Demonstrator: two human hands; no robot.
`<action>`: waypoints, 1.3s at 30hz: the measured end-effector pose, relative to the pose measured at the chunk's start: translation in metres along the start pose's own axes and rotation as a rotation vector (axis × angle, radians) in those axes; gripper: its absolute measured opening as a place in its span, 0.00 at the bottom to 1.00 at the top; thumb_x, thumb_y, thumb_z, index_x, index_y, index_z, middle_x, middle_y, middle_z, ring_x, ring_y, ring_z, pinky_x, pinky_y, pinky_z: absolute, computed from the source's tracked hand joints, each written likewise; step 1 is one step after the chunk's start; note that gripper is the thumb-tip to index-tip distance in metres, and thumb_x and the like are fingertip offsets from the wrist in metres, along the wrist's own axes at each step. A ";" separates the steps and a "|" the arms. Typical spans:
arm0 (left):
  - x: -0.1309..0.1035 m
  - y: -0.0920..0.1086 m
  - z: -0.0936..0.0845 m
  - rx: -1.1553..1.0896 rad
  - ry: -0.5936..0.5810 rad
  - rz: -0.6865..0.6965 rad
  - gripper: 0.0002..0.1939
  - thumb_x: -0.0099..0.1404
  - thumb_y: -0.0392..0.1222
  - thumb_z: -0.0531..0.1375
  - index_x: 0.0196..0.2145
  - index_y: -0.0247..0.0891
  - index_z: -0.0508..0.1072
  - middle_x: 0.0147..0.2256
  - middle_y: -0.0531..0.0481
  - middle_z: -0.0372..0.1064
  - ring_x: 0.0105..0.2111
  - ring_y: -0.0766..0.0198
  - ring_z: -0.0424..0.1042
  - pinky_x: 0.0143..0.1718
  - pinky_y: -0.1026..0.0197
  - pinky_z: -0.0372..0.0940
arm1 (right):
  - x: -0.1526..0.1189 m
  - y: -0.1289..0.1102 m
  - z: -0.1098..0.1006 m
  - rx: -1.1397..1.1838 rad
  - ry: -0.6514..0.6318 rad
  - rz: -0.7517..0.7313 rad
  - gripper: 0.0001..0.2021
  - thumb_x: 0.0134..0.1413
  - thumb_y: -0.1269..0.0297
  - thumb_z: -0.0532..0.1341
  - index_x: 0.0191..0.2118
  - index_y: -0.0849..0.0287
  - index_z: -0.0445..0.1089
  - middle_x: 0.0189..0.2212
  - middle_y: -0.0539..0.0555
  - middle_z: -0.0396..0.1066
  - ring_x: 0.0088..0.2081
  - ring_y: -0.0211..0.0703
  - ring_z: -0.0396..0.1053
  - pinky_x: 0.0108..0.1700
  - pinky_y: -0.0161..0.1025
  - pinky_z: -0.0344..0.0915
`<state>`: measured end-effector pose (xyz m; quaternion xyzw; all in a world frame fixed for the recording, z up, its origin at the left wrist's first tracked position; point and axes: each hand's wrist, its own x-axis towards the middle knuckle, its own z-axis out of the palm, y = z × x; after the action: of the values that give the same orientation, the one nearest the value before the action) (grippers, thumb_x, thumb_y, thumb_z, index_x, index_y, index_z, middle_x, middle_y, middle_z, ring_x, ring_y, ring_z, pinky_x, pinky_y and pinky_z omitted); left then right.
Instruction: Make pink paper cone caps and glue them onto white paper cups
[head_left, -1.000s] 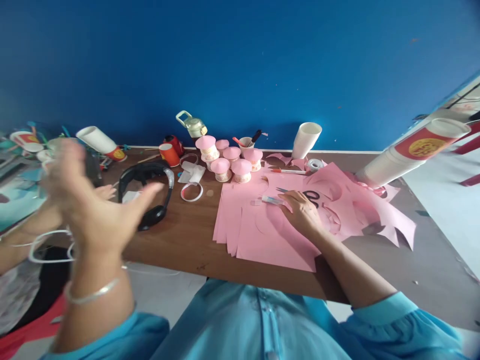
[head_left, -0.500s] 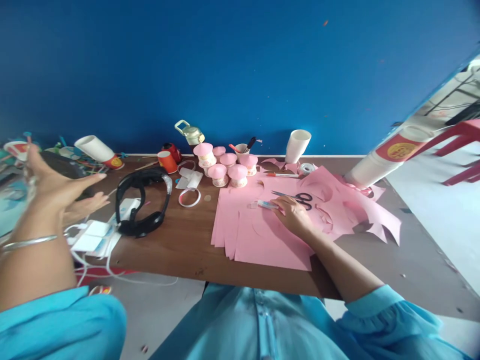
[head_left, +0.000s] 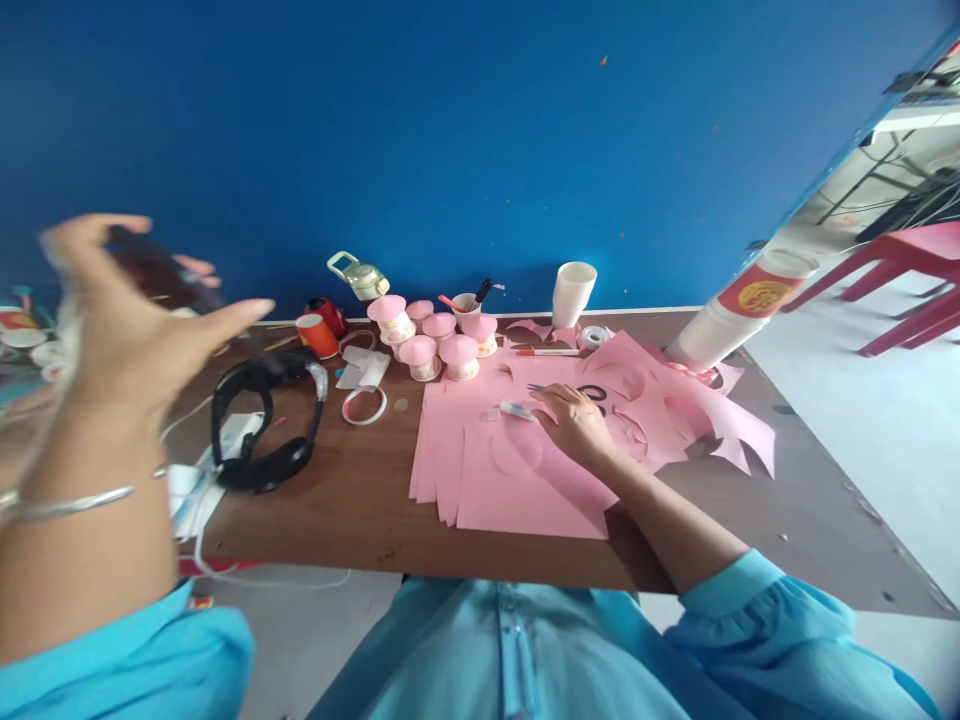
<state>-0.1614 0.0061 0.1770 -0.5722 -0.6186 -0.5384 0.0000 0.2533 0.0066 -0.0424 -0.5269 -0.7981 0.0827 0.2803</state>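
My left hand [head_left: 142, 330], smeared by motion, is raised at the left with its fingers curled round a dark flat object [head_left: 154, 270] that looks like a phone. Pinkish fingertips [head_left: 199, 270] show behind this object; I cannot tell whose. My right hand [head_left: 574, 425] lies low on the stacked pink paper [head_left: 525, 490], thumb and forefinger closed at the end of a small glue tube [head_left: 517, 411]. Under its fingers lie black-handled scissors [head_left: 592, 393], partly hidden. A curved outline marks the top sheet.
Several small cups with pink cone roofs [head_left: 457, 350] stand behind the paper. White cups [head_left: 574, 295], stacked cups [head_left: 735, 305], a tape roll [head_left: 364, 405], a black headband-like device [head_left: 262, 475], cables [head_left: 247, 577] and a bottle [head_left: 360, 275] are around. A blue wall [head_left: 450, 130] borders the table.
My left hand has risen with the dark object, away from the table. The right hand has edged forward over the scissors while the glue tube stays in place. The view has turned slightly right.
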 end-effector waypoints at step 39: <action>-0.047 0.079 0.399 0.225 -0.247 -0.257 0.44 0.54 0.48 0.75 0.60 0.40 0.56 0.60 0.33 0.58 0.61 0.40 0.64 0.59 0.44 0.65 | -0.015 0.006 -0.024 0.048 -0.337 -0.041 0.12 0.69 0.68 0.59 0.51 0.57 0.79 0.43 0.57 0.81 0.42 0.44 0.79 0.41 0.34 0.66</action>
<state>0.1567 0.2201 0.0329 -0.5465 -0.7380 -0.3874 -0.0809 0.2749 -0.0080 -0.0305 -0.4823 -0.8422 0.1832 0.1568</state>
